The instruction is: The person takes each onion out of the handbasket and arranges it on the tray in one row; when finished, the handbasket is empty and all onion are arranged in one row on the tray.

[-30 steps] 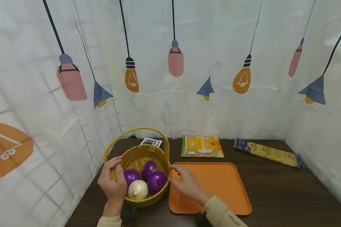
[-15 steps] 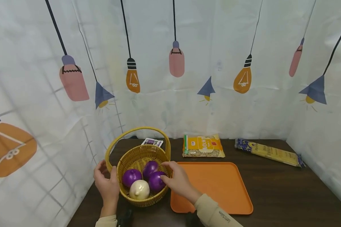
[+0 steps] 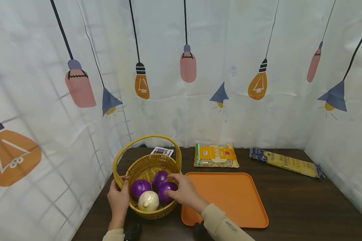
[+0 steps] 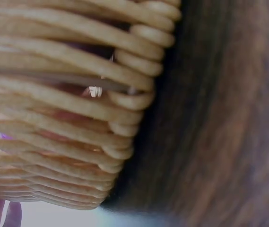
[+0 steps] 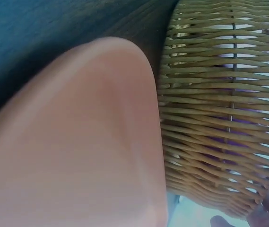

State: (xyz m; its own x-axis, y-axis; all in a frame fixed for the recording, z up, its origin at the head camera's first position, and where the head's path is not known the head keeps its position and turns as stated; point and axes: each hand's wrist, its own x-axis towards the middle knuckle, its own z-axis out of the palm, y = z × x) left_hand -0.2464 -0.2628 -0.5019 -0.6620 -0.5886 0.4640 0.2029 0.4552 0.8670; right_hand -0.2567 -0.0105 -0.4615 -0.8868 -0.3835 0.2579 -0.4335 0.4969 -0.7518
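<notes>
A yellow wicker basket (image 3: 151, 215) with a tall arched handle stands tilted toward me, holding several onions. At its left side my left hand (image 3: 119, 199) grips the rim near the base of the handle. My right hand (image 3: 185, 190) reaches over the right rim, thumb and fingers around the right-hand purple onion (image 3: 166, 198). Other purple onions (image 3: 140, 188) lie left of and behind it, and a white onion (image 3: 148, 201) sits in front. Woven wall fills much of the left wrist view, some fingertips (image 4: 12, 215) showing at the bottom left.
An orange tray (image 3: 226, 197) lies right of the basket, close beside it. Behind stand a yellow bag of grain (image 3: 216, 155) and a long yellow-and-blue packet (image 3: 286, 162). A small white-and-purple packet (image 3: 162, 151) lies behind the basket. A patterned curtain (image 3: 175, 117) closes off the back.
My right hand has moved left from outside the rim onto the right purple onion. The left hand let go of the rim briefly, then came back to it.
</notes>
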